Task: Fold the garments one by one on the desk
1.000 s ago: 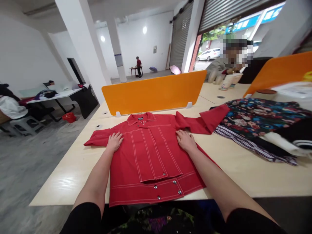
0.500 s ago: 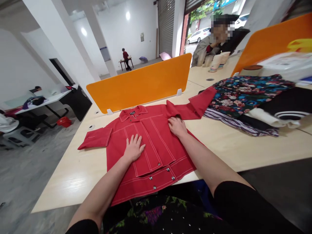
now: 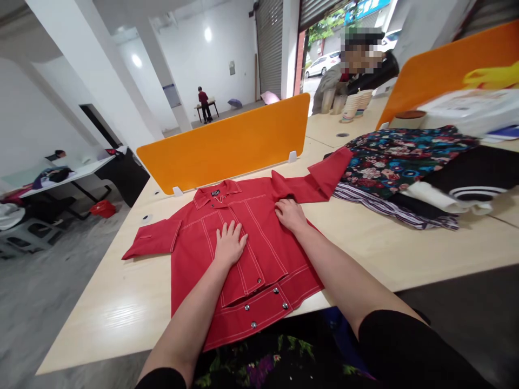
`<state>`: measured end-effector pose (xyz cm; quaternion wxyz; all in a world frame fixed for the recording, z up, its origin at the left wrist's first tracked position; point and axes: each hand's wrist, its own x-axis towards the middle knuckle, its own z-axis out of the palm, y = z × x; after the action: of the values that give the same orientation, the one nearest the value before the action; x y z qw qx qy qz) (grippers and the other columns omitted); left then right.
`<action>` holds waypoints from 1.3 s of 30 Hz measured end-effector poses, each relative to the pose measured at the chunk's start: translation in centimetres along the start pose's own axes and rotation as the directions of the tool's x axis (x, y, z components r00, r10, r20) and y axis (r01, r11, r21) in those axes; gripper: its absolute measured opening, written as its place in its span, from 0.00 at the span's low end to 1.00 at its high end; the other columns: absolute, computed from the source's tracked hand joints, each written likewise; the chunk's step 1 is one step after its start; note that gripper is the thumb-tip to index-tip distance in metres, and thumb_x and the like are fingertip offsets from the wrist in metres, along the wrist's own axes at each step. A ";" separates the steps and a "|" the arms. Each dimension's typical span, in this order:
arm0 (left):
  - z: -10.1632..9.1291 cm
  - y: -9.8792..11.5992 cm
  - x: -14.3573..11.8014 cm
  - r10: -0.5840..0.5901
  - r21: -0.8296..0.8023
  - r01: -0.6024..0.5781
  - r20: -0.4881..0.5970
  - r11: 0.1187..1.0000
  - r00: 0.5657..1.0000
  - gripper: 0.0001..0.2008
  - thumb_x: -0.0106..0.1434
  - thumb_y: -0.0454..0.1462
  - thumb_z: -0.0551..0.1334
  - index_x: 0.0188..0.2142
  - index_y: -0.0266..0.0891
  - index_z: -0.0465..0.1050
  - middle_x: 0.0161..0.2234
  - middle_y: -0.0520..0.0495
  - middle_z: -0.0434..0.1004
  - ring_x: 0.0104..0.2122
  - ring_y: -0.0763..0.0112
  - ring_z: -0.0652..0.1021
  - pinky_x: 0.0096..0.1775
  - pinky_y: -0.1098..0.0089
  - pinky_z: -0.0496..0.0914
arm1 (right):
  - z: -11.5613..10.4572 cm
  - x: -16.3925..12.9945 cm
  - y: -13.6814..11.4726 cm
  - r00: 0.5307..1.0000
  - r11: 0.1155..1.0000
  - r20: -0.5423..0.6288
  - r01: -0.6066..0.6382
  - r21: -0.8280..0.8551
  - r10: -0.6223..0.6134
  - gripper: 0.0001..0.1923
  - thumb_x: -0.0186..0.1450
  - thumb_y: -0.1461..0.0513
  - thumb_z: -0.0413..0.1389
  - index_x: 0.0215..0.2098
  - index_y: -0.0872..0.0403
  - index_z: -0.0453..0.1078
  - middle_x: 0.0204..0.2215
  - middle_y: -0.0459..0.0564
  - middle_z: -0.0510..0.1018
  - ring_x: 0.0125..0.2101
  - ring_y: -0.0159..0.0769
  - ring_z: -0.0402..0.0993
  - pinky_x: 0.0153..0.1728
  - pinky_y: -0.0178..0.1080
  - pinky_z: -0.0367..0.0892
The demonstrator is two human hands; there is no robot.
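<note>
A red jacket (image 3: 259, 237) with white stitching and metal snaps lies front up on the pale wooden table (image 3: 117, 302), collar away from me. Its left-hand sleeve is folded over and points left; the other sleeve stretches right, up to a pile of clothes. My left hand (image 3: 230, 243) rests flat on the front placket with fingers spread. On the jacket's right side, near the armhole, lies my right hand (image 3: 290, 214); its fingers are bent over the cloth, their tips partly out of sight. Whether they pinch any fabric I cannot tell.
An orange divider (image 3: 227, 143) stands behind the jacket. At right lie a floral garment (image 3: 389, 156), a striped garment (image 3: 389, 205) and a white plastic bag (image 3: 466, 111). Stacked paper cups (image 3: 352, 107) stand near a seated person (image 3: 330, 81) across the table.
My left hand has slid slightly right across the jacket front. My right hand stays by the armhole. The whole view has shifted a little, and the person opposite has lowered an arm.
</note>
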<state>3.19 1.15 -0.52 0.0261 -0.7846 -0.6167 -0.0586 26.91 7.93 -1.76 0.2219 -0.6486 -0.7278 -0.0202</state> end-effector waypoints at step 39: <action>0.0 -1.9 -4.0 0.268 -0.036 -0.268 0.011 0.963 0.963 0.27 0.69 0.51 0.44 0.64 0.47 0.58 0.66 0.45 0.54 0.66 0.51 0.53 0.63 0.48 0.51 | 0.0 3.1 -8.8 0.942 0.987 0.294 0.149 0.066 -0.162 0.29 0.68 0.49 0.46 0.64 0.51 0.57 0.66 0.55 0.54 0.65 0.49 0.48 0.60 0.56 0.49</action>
<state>0.41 -2.26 -1.11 0.0154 -0.8615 -0.5040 -0.0589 18.35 9.46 1.66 0.1211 -0.5798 -0.8022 0.0758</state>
